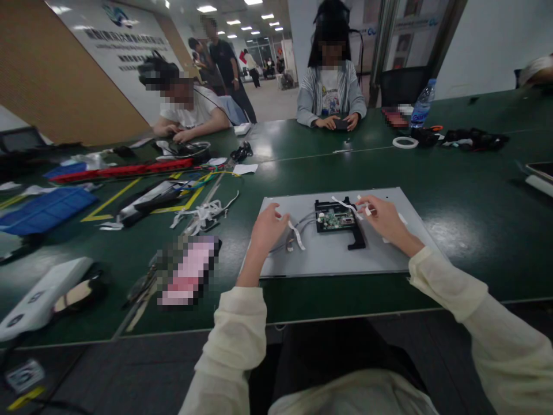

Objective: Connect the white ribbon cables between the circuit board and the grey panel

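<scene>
Currently | circuit board [333, 219] is lying just left of nearer right hand [383, 218] | left hand [266, 228] hovering farther off | grips: cannot tell

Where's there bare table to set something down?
Green table looks bare right of the gray board, and beyond it, short of the white ring. Left is crowded: tangled white strips, blue tray. A circuit board sits between left hand and right hand.

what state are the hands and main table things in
left hand: fingers curled at a white strip, grip unclear
right hand: fingers bent beside the frame, grip unclear
circuit board: uncovered, in the frame
frame: lying on the panel
panel: flat on the table
bottle: capped, upright
white ring: flat
</scene>
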The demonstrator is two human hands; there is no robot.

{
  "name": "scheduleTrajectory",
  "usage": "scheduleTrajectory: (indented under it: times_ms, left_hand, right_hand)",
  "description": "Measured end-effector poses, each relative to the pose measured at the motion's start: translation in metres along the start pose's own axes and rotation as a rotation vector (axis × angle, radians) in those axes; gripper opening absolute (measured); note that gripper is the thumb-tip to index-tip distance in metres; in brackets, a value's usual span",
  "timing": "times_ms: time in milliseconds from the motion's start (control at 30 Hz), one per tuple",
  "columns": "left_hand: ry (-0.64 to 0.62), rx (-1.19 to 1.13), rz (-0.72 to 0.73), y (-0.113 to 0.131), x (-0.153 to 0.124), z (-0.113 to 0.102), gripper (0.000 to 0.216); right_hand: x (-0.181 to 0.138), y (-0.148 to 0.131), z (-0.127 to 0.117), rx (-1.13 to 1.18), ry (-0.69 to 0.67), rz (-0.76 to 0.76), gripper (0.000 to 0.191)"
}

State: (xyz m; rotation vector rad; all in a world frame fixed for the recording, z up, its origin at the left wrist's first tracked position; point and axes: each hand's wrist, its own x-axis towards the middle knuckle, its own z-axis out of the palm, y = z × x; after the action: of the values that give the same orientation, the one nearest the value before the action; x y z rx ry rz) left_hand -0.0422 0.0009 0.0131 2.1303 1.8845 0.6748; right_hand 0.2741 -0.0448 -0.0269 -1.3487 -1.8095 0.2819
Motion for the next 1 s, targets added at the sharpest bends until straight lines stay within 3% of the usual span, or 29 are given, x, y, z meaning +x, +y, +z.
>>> scheduleTrajectory:
  times_ms: [133,433,567,700,833,1000]
  left_hand:
    - [-0.043,-0.094,-0.013,-0.007,0.002,0.011,0.043]
    - [0.088,-0.254,0.070,-0.005,0.001,0.018,0.051]
    - [0.120,-0.283,0.071,-0.002,0.001,0.016,0.051]
    - [0.052,-0.340,0.012,-0.005,0.000,0.016,0.056]
    - [-0.006,-0.375,0.011,-0.011,-0.002,0.020,0.060]
    - [0.034,-0.412,0.057,-0.012,-0.002,0.021,0.054]
  right_hand:
    - [-0.002,0.000,0.001,0.034,0.001,-0.011,0.023]
    - [-0.005,-0.017,-0.001,0.081,-0.046,-0.065,0.028]
    - [-0.006,-0.039,-0.002,0.063,-0.148,-0.197,0.041]
    - [-0.005,-0.065,0.003,0.045,-0.288,-0.284,0.050]
    - [0.003,-0.083,0.015,0.031,-0.415,-0.350,0.052]
    - [0.019,-0.090,0.037,-0.014,-0.500,-0.405,0.053]
